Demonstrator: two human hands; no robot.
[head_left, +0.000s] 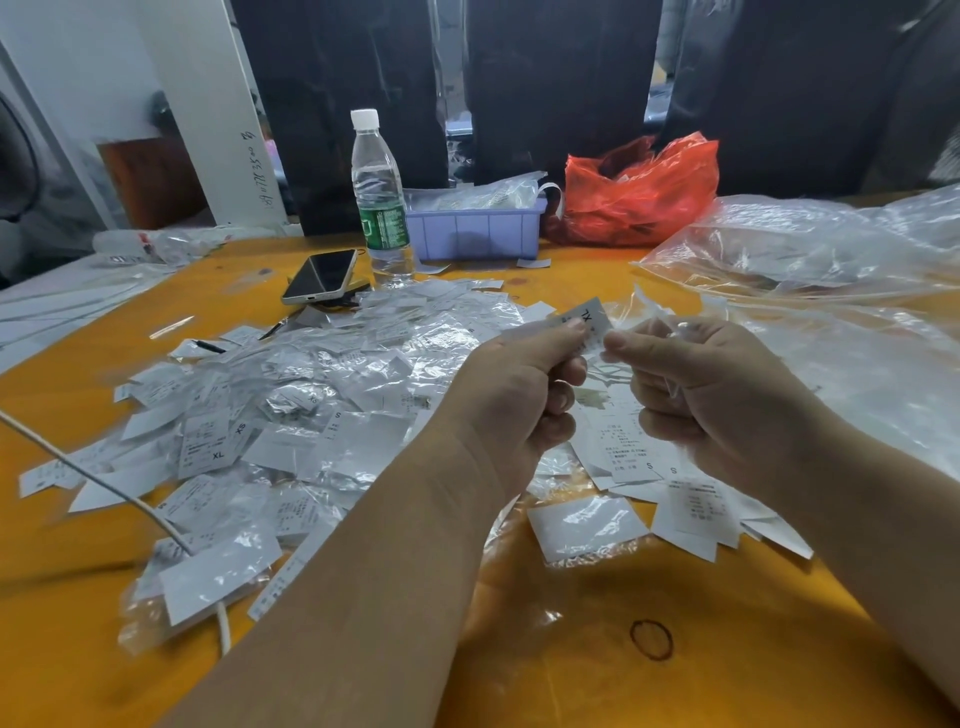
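L hand (519, 395) pinches small white paper size tag (591, 318) (marked XL) btw thumb & forefinger, other fingers curled. R hand (722, 395), just beside, fingers curled round thin clear plastic bag (649, 312), thumb at tag's edge. Tag sits btw both hands.

White size tag (591, 318) printed XL, raised and tilted, print facing up; a crumpled clear bag (675, 332) just beside it
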